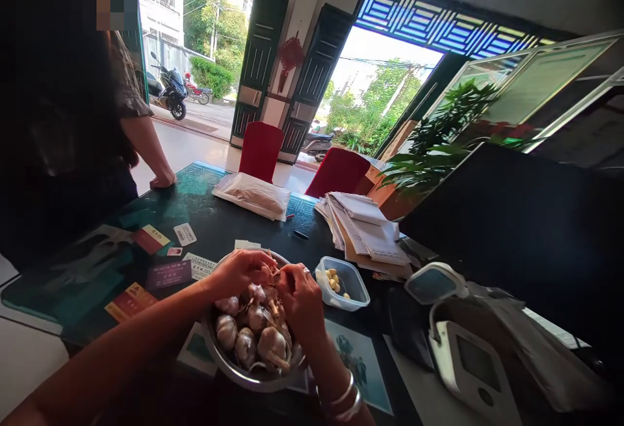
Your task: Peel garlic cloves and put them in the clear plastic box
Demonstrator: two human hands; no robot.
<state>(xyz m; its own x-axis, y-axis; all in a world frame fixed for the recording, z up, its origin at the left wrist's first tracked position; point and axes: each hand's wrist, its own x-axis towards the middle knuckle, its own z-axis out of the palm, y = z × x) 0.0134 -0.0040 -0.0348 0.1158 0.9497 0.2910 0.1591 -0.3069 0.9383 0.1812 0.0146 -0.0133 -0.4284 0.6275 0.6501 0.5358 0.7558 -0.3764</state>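
We work at the lower middle of the frame, both hands meeting over the metal bowl [229,364] of garlic bulbs [266,341]. To peel well here, we judge it best to keep the piece low over the bowl so loose skins fall back in, brace it with one hand and let the other thumb strip the papery skin in short pulls rather than tearing at the clove. Our left hand [238,271] curls over the far rim of the bowl, its fingers bent closed around a piece of garlic [270,274], of which only dry skin and a bit of stalk show between the hands. Our right hand [301,299] sits just beside it, touching the same piece, fingers pinched tight with the thumb tucked against it; neither hand is spread. Just right of the bowl stands a clear plastic tub [351,283] with a few peeled cloves [333,279] inside. At the upper left of the frame another person's hand [162,181] rests on the dark table [219,218], well apart from ours.
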